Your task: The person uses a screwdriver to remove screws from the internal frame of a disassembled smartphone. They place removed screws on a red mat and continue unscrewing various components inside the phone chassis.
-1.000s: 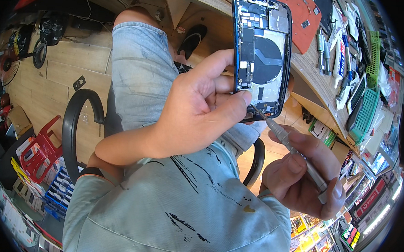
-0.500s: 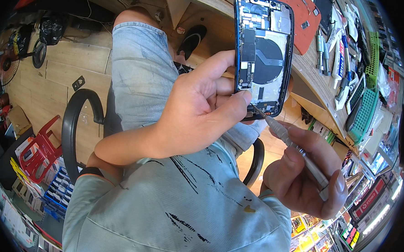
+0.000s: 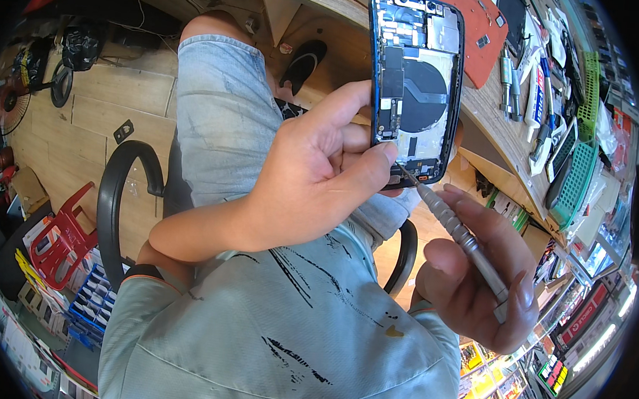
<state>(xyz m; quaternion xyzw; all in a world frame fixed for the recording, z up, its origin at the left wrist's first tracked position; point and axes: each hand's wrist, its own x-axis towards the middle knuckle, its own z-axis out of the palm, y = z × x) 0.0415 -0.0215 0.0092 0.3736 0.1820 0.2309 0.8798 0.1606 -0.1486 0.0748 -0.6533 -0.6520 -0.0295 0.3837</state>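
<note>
Thumb now lifted off the screwdriver, the right hand cradles it below-right of the opened phone (upper centre, long axis near-vertical), which the nearer left hand clasps.

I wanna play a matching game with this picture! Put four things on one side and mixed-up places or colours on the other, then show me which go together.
Things:
1. opened phone
2. screwdriver
3. plastic chair
4. shorts

Places and colours:
A. red
B. in the right hand
C. pale blue
D. in the left hand

Right pairs: 1-D, 2-B, 3-A, 4-C
</note>
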